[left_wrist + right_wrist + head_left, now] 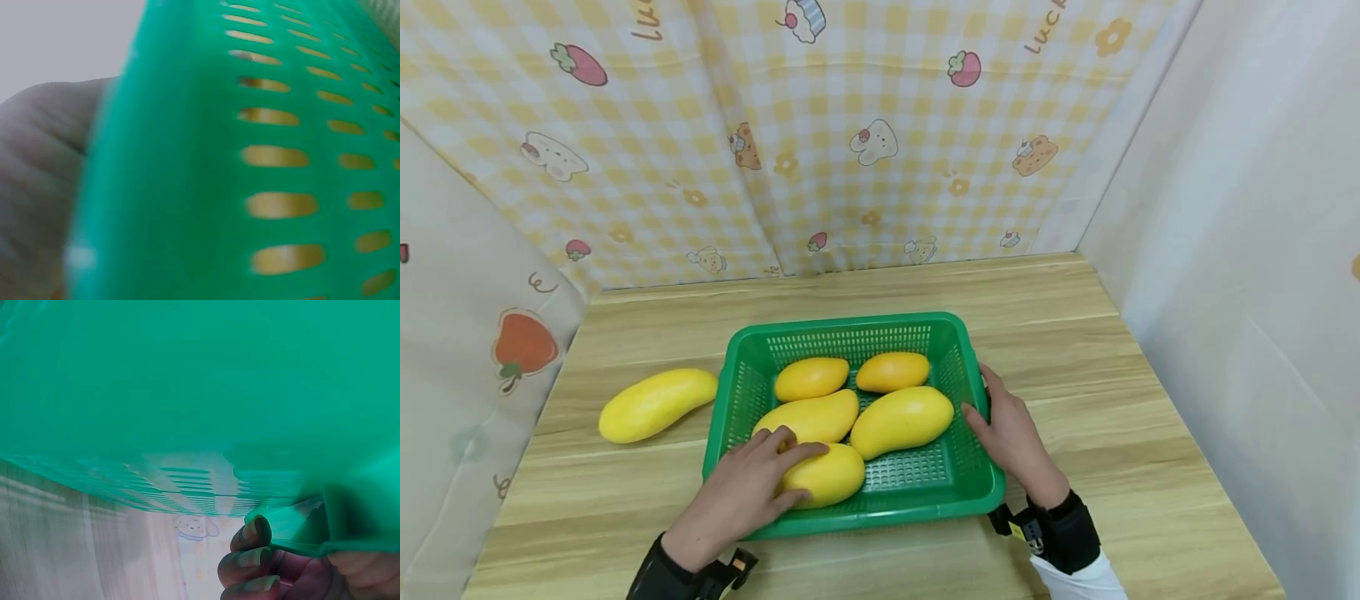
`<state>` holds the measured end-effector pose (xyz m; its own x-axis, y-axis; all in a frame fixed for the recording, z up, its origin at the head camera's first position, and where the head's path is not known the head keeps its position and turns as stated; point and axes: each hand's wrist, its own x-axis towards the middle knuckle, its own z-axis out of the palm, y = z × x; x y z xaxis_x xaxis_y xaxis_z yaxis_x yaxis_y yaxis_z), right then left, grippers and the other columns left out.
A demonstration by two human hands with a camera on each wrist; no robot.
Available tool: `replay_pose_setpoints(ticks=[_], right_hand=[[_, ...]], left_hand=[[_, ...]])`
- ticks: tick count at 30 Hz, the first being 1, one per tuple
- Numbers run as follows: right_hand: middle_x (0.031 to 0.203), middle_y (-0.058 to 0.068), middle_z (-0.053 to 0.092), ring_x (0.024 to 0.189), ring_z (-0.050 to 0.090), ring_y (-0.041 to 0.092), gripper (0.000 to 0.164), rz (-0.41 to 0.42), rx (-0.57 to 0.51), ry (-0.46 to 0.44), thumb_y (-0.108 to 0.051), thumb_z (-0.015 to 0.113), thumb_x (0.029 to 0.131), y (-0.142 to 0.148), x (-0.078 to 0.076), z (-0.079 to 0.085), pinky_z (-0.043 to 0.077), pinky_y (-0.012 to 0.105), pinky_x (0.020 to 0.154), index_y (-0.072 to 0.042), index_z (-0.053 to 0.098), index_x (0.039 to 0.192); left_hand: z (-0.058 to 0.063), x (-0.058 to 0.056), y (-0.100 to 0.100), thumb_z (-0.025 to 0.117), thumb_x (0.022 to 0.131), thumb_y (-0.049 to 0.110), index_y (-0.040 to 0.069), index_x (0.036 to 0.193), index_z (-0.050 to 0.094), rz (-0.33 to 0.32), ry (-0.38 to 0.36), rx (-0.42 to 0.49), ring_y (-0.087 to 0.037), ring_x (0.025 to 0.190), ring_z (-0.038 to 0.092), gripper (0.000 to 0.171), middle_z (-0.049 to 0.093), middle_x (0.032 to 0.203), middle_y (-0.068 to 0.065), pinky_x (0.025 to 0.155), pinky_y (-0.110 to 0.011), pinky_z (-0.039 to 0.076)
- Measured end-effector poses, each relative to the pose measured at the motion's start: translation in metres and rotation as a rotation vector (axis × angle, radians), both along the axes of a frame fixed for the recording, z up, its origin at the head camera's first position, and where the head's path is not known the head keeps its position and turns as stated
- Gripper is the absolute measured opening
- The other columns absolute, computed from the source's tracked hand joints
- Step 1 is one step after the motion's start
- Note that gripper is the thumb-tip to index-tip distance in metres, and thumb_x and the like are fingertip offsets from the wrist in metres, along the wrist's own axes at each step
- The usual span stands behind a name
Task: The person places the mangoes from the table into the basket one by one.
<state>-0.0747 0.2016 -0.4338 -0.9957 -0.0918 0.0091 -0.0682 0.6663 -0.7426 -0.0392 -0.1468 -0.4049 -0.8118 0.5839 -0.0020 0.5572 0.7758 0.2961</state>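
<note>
A green plastic basket (pixel 880 520) holds several yellow mangoes, laid loosely in rows. My left hand (pixel 745 479) reaches over the near left corner and grips the nearest mango (pixel 832 477), fingers across its top and thumb on its near side. Just behind that one lies another mango (pixel 811 417), close to the fingertips. With my right hand (pixel 1011 429) I hold the basket's right rim, thumb on the inner side. The right wrist view shows curled fingers (pixel 250 557) under that rim. In the left wrist view the slotted basket wall (pixel 175 187) covers most of the left hand.
One larger mango (pixel 655 406) lies on the wooden table (pixel 1112 400) left of the basket, its tip near the rim. A yellow checked curtain (pixel 820 133) hangs at the table's back edge. Pale sheets (pixel 1247 275) flank both sides.
</note>
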Motion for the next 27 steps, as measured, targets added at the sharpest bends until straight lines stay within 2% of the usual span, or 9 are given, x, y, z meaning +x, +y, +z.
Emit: replay_pose_setpoints(ticks=[7, 11, 14, 16, 18, 21, 23, 24, 27], right_hand=[[0.098, 0.018, 0.063, 0.078, 0.064, 0.024, 0.065, -0.001, -0.012, -0.009, -0.01, 0.06, 0.094, 0.0, -0.001, 0.0, 0.054, 0.033, 0.061, 0.005, 0.026, 0.146], [0.097, 0.018, 0.063, 0.077, 0.064, 0.024, 0.065, -0.003, -0.017, -0.012, -0.01, 0.061, 0.093, 0.0, -0.001, 0.002, 0.054, 0.033, 0.06, 0.006, 0.026, 0.146], [0.097, 0.018, 0.063, 0.077, 0.064, 0.024, 0.066, -0.003, -0.023, -0.021, -0.009, 0.061, 0.093, 0.0, -0.001, 0.002, 0.054, 0.032, 0.059, 0.006, 0.025, 0.146], [0.097, 0.018, 0.063, 0.077, 0.064, 0.024, 0.066, -0.003, -0.023, -0.024, -0.01, 0.061, 0.093, 0.0, -0.001, 0.003, 0.054, 0.032, 0.059, 0.006, 0.025, 0.146], [0.096, 0.018, 0.063, 0.077, 0.064, 0.024, 0.065, -0.004, -0.02, -0.024, -0.01, 0.061, 0.093, -0.001, -0.001, 0.003, 0.054, 0.033, 0.06, 0.006, 0.026, 0.146], [0.097, 0.018, 0.063, 0.078, 0.064, 0.024, 0.065, -0.003, -0.014, -0.025, -0.01, 0.061, 0.093, -0.001, -0.001, 0.002, 0.054, 0.033, 0.061, 0.006, 0.026, 0.146], [0.098, 0.018, 0.063, 0.078, 0.064, 0.024, 0.065, -0.004, -0.015, -0.029, -0.01, 0.06, 0.094, 0.0, -0.001, 0.001, 0.054, 0.033, 0.061, 0.005, 0.026, 0.147], [0.098, 0.018, 0.063, 0.079, 0.064, 0.024, 0.065, -0.005, -0.014, -0.03, -0.011, 0.06, 0.094, 0.0, -0.001, 0.001, 0.054, 0.033, 0.061, 0.005, 0.025, 0.147], [0.099, 0.019, 0.062, 0.079, 0.064, 0.024, 0.065, -0.007, -0.022, -0.035, -0.011, 0.06, 0.094, 0.0, -0.001, 0.0, 0.054, 0.032, 0.061, 0.004, 0.025, 0.147]], left_hand=[[-0.004, -0.001, 0.0, 0.078, 0.075, 0.043, 0.026, 0.127, 0.061, 0.009, -0.023, 0.013, -0.009, 0.07, 0.039, 0.057, 0.044, 0.091, 0.008, 0.059, -0.027, 0.034], [0.0, -0.001, -0.002, 0.078, 0.076, 0.041, 0.022, 0.126, 0.062, 0.017, -0.026, 0.013, -0.01, 0.073, 0.041, 0.057, 0.046, 0.092, 0.007, 0.062, -0.03, 0.037], [0.008, 0.0, -0.006, 0.079, 0.076, 0.038, 0.018, 0.125, 0.063, 0.038, -0.019, 0.018, -0.012, 0.076, 0.044, 0.055, 0.05, 0.095, 0.004, 0.065, -0.034, 0.04], [0.016, 0.001, -0.01, 0.079, 0.077, 0.036, 0.016, 0.124, 0.064, 0.053, 0.01, 0.028, -0.012, 0.076, 0.047, 0.053, 0.053, 0.097, 0.002, 0.065, -0.033, 0.042], [0.024, 0.001, -0.016, 0.079, 0.078, 0.034, 0.015, 0.121, 0.065, 0.063, 0.069, 0.048, -0.013, 0.078, 0.051, 0.049, 0.056, 0.099, 0.001, 0.066, -0.035, 0.045], [0.034, 0.0, -0.03, 0.081, 0.077, 0.028, 0.012, 0.118, 0.066, 0.08, 0.202, 0.119, -0.015, 0.081, 0.056, 0.047, 0.06, 0.1, -0.001, 0.066, -0.036, 0.048], [0.04, -0.002, -0.042, 0.081, 0.076, 0.023, 0.009, 0.119, 0.065, 0.118, 0.278, 0.166, -0.016, 0.081, 0.058, 0.048, 0.061, 0.098, -0.002, 0.065, -0.036, 0.05], [0.042, -0.003, -0.049, 0.081, 0.076, 0.02, 0.007, 0.119, 0.063, 0.153, 0.293, 0.192, -0.017, 0.08, 0.059, 0.049, 0.061, 0.095, -0.002, 0.063, -0.035, 0.05], [0.043, -0.008, -0.073, 0.077, 0.08, 0.015, 0.001, 0.122, 0.058, 0.311, 0.298, 0.242, -0.017, 0.071, 0.056, 0.048, 0.059, 0.086, -0.003, 0.056, -0.031, 0.047]])
